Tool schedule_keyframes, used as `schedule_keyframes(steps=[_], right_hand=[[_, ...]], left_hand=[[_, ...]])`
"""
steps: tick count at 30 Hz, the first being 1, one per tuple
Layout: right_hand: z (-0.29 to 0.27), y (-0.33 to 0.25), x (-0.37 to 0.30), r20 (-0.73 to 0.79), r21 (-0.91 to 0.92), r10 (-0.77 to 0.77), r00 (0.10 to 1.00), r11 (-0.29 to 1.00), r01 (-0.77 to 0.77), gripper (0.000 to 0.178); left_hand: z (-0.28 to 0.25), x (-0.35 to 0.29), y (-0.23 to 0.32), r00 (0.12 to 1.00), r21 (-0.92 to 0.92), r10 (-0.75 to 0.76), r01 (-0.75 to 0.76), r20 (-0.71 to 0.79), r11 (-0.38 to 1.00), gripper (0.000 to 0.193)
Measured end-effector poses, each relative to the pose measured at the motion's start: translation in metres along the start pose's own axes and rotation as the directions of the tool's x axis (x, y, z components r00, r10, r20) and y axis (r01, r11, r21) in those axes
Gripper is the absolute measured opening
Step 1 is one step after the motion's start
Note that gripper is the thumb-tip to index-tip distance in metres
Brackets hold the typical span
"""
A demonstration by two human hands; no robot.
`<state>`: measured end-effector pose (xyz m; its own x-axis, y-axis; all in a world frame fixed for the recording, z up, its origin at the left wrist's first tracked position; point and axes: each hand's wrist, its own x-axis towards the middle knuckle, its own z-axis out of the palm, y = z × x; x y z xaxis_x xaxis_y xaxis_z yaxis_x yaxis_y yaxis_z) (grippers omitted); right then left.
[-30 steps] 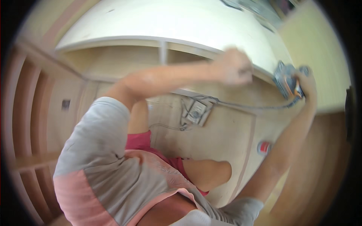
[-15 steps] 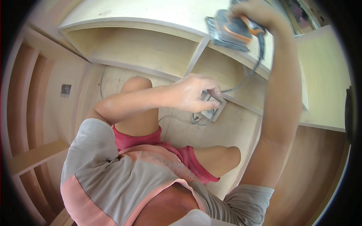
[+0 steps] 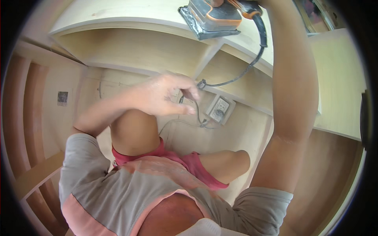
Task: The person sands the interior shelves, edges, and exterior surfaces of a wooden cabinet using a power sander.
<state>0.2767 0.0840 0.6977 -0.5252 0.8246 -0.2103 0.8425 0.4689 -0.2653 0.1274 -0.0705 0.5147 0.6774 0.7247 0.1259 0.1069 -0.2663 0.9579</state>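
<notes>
Near the top edge, an orange-and-black electric sander [image 3: 214, 17] with a dark flat pad is over the white top panel of the wooden unit. My right hand [image 3: 216, 2] grips it from above, mostly cut off by the picture's edge. A black power cord [image 3: 246, 70] curves down from the sander to my left hand [image 3: 169, 93]. Dusty and loosely curled, that hand has its thumb and forefinger apart, and the cord passes through the curl; its other fingers are hidden. Below the fingertips the cord hangs toward a socket box [image 3: 219, 110] on the pale floor panel.
Open compartments of the wooden unit [image 3: 138, 49] lie under the top panel, split by an upright divider [image 3: 208, 58]. A slatted wooden frame [image 3: 35, 173] stands at the left. A pale cabinet panel [image 3: 338, 86] rises at the right. My bent knees are beneath my arms.
The sander has moved left and toward the top edge with my right hand. My left hand has shifted left along with the cord, uncovering the socket box.
</notes>
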Motion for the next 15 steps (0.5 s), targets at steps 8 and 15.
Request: schedule_keyframes(steps=[8,15], right_hand=[[0.007,0.073,0.024,-0.102,-0.061,0.259,0.961,0.962,-0.266,0.06],[0.007,0.039,0.02,-0.081,0.126,0.362,0.929,0.928,-0.351,0.058]], left_hand=[[-0.023,0.023,0.045,0.91,0.237,-0.378,0.334,0.171,0.912,0.051],[-0.003,-0.005,0.077,0.766,0.181,-0.634,0.611,0.112,0.77,0.052]])
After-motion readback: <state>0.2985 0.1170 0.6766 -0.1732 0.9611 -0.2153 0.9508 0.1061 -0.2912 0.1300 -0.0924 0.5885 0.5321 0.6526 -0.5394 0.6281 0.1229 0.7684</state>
